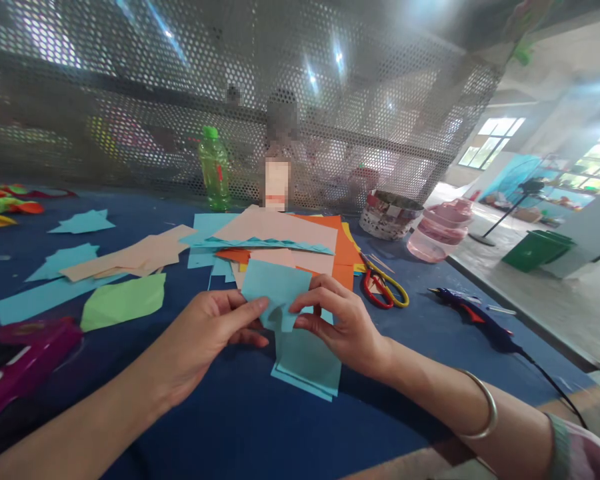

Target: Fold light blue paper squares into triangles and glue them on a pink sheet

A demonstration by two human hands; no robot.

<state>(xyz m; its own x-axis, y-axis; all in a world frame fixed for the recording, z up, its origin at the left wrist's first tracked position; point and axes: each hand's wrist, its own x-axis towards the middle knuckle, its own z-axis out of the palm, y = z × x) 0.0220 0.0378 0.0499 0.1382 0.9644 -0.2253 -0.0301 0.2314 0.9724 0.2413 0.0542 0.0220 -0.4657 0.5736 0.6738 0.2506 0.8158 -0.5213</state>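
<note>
A light blue sheet of paper (277,287) is held up between my two hands over the blue table. My left hand (230,320) pinches its left edge, thumb on the near face. On the opposite side my right hand (337,317) grips the lower right edge between thumb and fingers. Below it, more light blue paper pieces (307,373) lie stacked on the table. Just behind the hands is a pile of peach paper (285,230) and orange paper (347,247), with a folded blue zigzag strip across it.
Scissors (385,287) and a glue gun (475,317) with a cord lie to the right. A green bottle (214,170), a round container (390,215) and a pink jug (440,230) stand behind. Left are paper scraps (125,300) and a magenta object (40,360).
</note>
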